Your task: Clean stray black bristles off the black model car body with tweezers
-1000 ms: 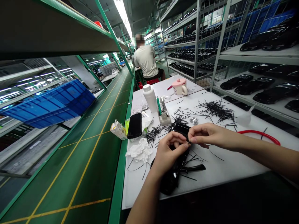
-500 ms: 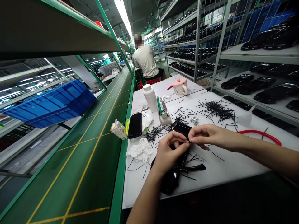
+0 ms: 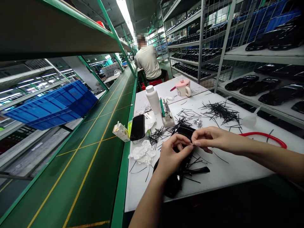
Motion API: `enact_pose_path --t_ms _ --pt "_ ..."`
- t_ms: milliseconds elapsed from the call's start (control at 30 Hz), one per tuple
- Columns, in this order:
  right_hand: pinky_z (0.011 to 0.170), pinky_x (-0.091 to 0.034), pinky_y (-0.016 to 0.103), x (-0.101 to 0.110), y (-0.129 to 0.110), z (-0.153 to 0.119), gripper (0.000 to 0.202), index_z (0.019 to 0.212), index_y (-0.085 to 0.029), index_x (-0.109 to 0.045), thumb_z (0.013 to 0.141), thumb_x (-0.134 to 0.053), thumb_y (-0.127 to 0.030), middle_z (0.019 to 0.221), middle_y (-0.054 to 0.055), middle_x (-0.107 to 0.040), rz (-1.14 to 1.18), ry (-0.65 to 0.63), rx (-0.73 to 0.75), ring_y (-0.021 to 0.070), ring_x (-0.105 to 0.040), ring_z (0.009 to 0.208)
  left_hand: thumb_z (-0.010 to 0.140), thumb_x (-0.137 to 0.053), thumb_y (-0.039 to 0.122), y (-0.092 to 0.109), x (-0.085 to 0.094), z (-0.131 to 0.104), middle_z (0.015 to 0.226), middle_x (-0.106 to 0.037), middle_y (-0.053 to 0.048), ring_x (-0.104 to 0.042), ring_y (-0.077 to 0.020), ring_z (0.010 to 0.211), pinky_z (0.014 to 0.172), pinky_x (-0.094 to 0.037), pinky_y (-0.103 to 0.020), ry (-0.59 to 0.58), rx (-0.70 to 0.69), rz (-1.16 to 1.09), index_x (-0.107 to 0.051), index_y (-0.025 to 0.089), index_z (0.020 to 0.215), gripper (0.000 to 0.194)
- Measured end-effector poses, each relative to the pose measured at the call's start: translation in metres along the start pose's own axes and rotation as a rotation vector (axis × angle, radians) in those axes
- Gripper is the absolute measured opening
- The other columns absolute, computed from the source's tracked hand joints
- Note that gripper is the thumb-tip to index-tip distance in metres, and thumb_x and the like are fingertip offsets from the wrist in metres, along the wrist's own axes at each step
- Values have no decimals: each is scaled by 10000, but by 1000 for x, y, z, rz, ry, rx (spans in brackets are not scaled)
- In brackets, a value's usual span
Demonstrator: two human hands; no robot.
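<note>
A glossy black model car body (image 3: 174,185) lies on the white worktable (image 3: 239,169), partly covered by my hands. My left hand (image 3: 174,152) is over it, thumb and fingers closed in a pinch. Its fingertips meet those of my right hand (image 3: 211,138), which pinches from the other side. Whatever is between the fingertips is tiny and dark, too small to name. Beside the car body, a slim black glossy part (image 3: 198,170) rests among loose thin black strips (image 3: 197,158). A larger pile of black strips (image 3: 220,112) spreads beyond my right hand.
Left of the hands are crumpled tissue (image 3: 143,152), a phone (image 3: 137,127) and a small carton (image 3: 121,131). Behind stand a white bottle (image 3: 153,99) and a lidded mug (image 3: 183,88). A red-handled tool (image 3: 273,136) lies right. A green conveyor (image 3: 95,158) runs alongside; a person (image 3: 148,61) sits ahead.
</note>
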State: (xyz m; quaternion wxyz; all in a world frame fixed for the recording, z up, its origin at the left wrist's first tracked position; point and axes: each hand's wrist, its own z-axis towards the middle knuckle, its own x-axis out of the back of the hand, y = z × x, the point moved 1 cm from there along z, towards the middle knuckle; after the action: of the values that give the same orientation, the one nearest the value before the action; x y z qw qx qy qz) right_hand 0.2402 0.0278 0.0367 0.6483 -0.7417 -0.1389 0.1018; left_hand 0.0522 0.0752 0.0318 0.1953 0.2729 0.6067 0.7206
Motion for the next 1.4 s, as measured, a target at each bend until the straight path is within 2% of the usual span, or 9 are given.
enact_pose_path --t_ms 233,367,533,667,733,933,1100,1233,1400 --pt "531 -295 254 -3 3 -3 315 875 -165 -629 848 -668 -476 612 -43 -463 -147 88 48 103 -411 570 791 -733 265 0 0 0 712 -601 28 -417 -52 539 536 -354 -192 4 0 9 -618 158 828 162" --pt "591 -365 260 -6 2 -6 243 880 -189 -610 890 -632 -430 748 1 -546 -292 207 166 128 -472 665 783 -740 289 2 0 0 737 -636 14 -449 -62 550 555 -386 -202 26 10 23 -627 161 823 175" --pt "643 -429 280 -9 4 -9 207 884 -197 -613 943 -558 -388 846 40 -588 -478 210 310 147 -528 710 790 -742 274 1 1 0 779 -648 -3 -475 -62 570 564 -402 -199 8 23 17 -621 155 847 179" --pt "629 -425 273 -9 5 -9 171 864 -193 -594 964 -521 -311 840 40 -580 -583 226 411 141 -539 703 790 -745 211 -1 1 0 914 -678 -36 -635 -126 813 768 -499 -243 -91 17 -69 -618 165 941 202" --pt "647 -425 275 -9 5 -10 162 875 -190 -598 969 -517 -293 836 40 -581 -619 230 462 145 -546 724 796 -747 204 -3 1 0 940 -687 -48 -658 -157 916 859 -505 -277 -99 17 -108 -608 169 952 212" --pt "688 -437 282 -8 3 -12 171 885 -194 -619 975 -523 -302 849 40 -597 -603 238 479 149 -571 756 779 -775 195 -4 0 -1 1000 -707 -61 -675 -171 965 909 -506 -306 -94 31 -188 -580 178 1000 295" --pt "681 -453 290 -9 0 -13 198 860 -203 -657 955 -562 -348 845 49 -614 -508 259 429 164 -583 763 783 -775 245 -3 1 -1 863 -717 -37 -680 -157 841 828 -509 -290 -80 70 -172 -581 178 975 281" --pt "673 -459 287 -10 -2 -14 194 842 -211 -667 941 -586 -358 847 46 -610 -464 269 439 162 -582 761 780 -775 229 -2 1 -2 963 -720 -57 -677 -177 930 866 -498 -300 -130 32 -171 -575 187 995 297" --pt "664 -455 289 -10 -7 -17 191 828 -220 -661 944 -582 -351 856 48 -608 -444 332 474 164 -568 764 826 -727 260 -3 2 -2 863 -733 -36 -679 -185 877 871 -478 -321 -121 10 52 -573 196 984 230"
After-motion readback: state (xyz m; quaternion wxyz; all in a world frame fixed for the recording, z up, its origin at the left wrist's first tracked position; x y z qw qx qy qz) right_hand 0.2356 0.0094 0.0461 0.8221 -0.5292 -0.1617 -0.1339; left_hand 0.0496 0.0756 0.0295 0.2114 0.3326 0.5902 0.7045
